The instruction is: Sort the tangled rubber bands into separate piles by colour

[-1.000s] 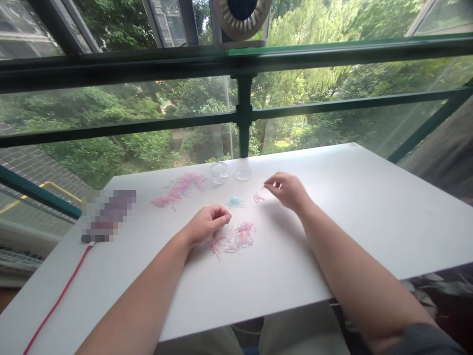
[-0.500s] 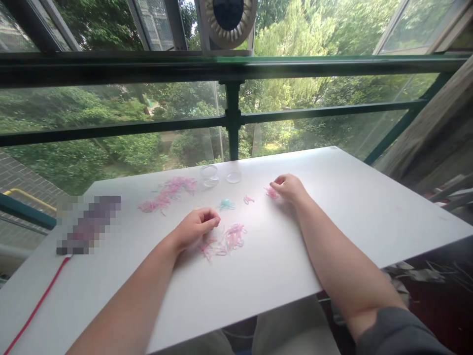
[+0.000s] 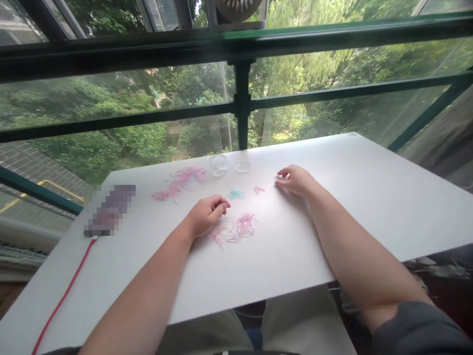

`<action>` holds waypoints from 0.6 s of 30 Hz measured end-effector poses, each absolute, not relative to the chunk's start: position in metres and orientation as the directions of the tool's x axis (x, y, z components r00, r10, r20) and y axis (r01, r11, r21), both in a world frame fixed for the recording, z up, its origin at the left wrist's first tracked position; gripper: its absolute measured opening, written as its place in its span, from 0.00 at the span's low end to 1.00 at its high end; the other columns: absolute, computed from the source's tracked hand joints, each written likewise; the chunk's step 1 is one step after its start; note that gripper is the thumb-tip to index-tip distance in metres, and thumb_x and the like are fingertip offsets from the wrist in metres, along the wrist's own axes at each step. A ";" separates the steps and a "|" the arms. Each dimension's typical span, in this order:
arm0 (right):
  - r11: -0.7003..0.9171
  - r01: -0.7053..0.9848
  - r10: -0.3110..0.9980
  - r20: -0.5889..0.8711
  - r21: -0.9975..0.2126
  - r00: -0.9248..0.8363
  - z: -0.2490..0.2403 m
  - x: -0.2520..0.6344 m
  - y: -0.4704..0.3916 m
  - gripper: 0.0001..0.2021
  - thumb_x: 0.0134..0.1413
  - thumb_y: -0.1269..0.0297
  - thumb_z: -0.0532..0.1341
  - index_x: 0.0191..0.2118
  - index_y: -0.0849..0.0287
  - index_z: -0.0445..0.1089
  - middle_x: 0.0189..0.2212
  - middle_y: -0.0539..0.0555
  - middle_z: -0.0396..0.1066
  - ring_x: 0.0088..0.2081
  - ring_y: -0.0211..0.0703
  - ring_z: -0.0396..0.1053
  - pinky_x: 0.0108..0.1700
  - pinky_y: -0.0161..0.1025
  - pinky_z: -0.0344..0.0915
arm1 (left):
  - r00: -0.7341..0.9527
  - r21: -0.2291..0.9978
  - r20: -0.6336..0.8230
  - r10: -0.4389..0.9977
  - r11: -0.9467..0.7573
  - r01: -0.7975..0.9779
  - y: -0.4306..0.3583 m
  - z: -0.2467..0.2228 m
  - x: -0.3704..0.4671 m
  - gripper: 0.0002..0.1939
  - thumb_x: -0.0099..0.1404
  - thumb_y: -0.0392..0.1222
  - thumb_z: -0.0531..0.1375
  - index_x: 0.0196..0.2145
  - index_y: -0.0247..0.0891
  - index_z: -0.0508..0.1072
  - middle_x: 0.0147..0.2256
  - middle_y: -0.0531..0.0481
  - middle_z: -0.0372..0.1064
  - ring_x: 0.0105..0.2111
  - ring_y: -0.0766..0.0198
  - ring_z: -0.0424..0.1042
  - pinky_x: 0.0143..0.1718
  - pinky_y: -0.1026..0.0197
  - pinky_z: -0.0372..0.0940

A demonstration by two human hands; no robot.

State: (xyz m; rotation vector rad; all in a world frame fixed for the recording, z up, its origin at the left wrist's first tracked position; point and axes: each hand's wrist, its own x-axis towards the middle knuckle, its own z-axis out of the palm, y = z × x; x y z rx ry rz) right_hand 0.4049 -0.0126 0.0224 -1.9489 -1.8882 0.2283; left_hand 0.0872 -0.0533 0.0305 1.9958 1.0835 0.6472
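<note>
My left hand [image 3: 210,213] rests with curled fingers at the upper left of a pile of pink and pale bands [image 3: 244,225]; whatever it may hold is hidden. Just beyond its fingertips is a small turquoise cluster [image 3: 236,194]. A few pink bands [image 3: 259,189] lie between that cluster and my right hand [image 3: 294,180]. The right hand is low over the table, fingers bent inward around something I cannot make out. A longer heap of pink and lilac bands [image 3: 180,182] spreads farther left.
A clear round container [image 3: 218,166] and a clear round dish [image 3: 243,166] stand near the white table's [image 3: 295,256] far edge. At the left lies a pixelated object [image 3: 111,209] with a red cable [image 3: 65,291]. Green railing [image 3: 242,81] runs behind the table.
The view has tilted down and shifted left. The small pink cluster formerly seen at my right fingertips no longer shows, and those fingers have changed shape. My left hand stays beside the near pile.
</note>
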 end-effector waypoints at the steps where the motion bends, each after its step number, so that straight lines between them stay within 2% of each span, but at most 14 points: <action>1: 0.003 0.920 0.984 0.167 -0.393 0.068 0.021 0.404 -0.012 0.16 0.44 0.58 0.62 0.38 0.60 0.76 0.36 0.57 0.72 0.33 0.42 0.67 0.38 0.37 0.61 | 0.511 0.782 0.086 0.856 -0.376 0.498 -0.053 0.031 0.087 0.12 0.64 0.45 0.51 0.37 0.36 0.71 0.29 0.50 0.70 0.28 0.66 0.66 0.32 0.63 0.61; 4: -0.011 0.918 0.981 0.176 -0.397 0.087 0.020 0.403 -0.012 0.11 0.44 0.60 0.62 0.34 0.59 0.76 0.33 0.55 0.71 0.32 0.41 0.66 0.35 0.36 0.60 | 0.531 0.698 0.088 0.843 -0.433 0.571 -0.054 0.032 0.088 0.13 0.64 0.43 0.51 0.38 0.37 0.73 0.32 0.49 0.72 0.29 0.65 0.67 0.33 0.63 0.62; 8: -0.012 0.901 0.959 0.251 -0.434 0.134 0.025 0.400 -0.014 0.11 0.44 0.60 0.62 0.33 0.60 0.75 0.32 0.55 0.71 0.30 0.40 0.64 0.34 0.37 0.59 | 0.575 0.597 0.090 0.813 -0.506 0.622 -0.055 0.035 0.089 0.13 0.63 0.40 0.51 0.38 0.38 0.74 0.35 0.49 0.73 0.31 0.65 0.68 0.36 0.62 0.62; 12: 0.124 0.841 0.919 0.380 -0.527 0.102 0.037 0.383 -0.026 0.11 0.48 0.59 0.58 0.29 0.61 0.73 0.24 0.52 0.67 0.26 0.37 0.61 0.30 0.35 0.56 | 0.623 0.530 0.072 0.779 -0.559 0.638 -0.057 0.037 0.088 0.11 0.62 0.40 0.53 0.38 0.39 0.75 0.36 0.50 0.73 0.33 0.64 0.69 0.36 0.63 0.63; 14: 0.262 0.778 0.927 0.374 -0.572 -0.037 0.043 0.369 -0.036 0.11 0.49 0.59 0.58 0.30 0.61 0.72 0.19 0.48 0.63 0.22 0.34 0.57 0.27 0.34 0.53 | 0.649 0.520 0.056 0.759 -0.577 0.630 -0.057 0.038 0.088 0.10 0.61 0.41 0.56 0.37 0.40 0.75 0.35 0.50 0.72 0.33 0.65 0.69 0.35 0.63 0.63; 18: 0.453 0.686 0.883 0.183 -0.569 -0.431 0.049 0.338 -0.056 0.09 0.47 0.61 0.59 0.30 0.61 0.72 0.17 0.46 0.61 0.20 0.32 0.55 0.26 0.32 0.51 | 0.674 0.480 0.072 0.735 -0.618 0.623 -0.058 0.037 0.091 0.09 0.56 0.43 0.61 0.35 0.40 0.75 0.32 0.50 0.71 0.32 0.64 0.68 0.35 0.63 0.62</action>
